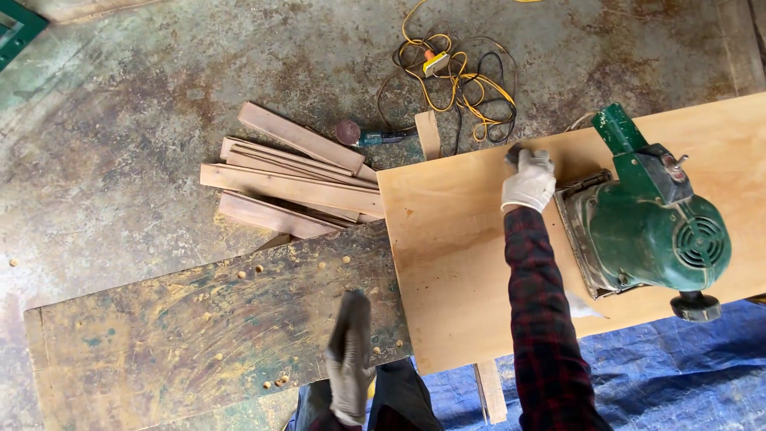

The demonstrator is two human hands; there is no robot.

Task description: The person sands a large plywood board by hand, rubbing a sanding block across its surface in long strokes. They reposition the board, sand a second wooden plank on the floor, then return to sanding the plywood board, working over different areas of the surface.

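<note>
The gloved right hand [528,180] is pinching a small dark object against the plywood sheet [463,263] (the left hand [349,359] is hanging flat, holding nothing); the heavy green sander [646,231] just beside could pinch those fingers.

Stained, rust-mottled concrete floor [144,96]; a stack of wooden planks [291,179] lies on it, blue tarpaulin [678,367] to their lower right.

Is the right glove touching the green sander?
Apart. The head view shows a strip of bare plywood between the right glove and the green sander.
</note>
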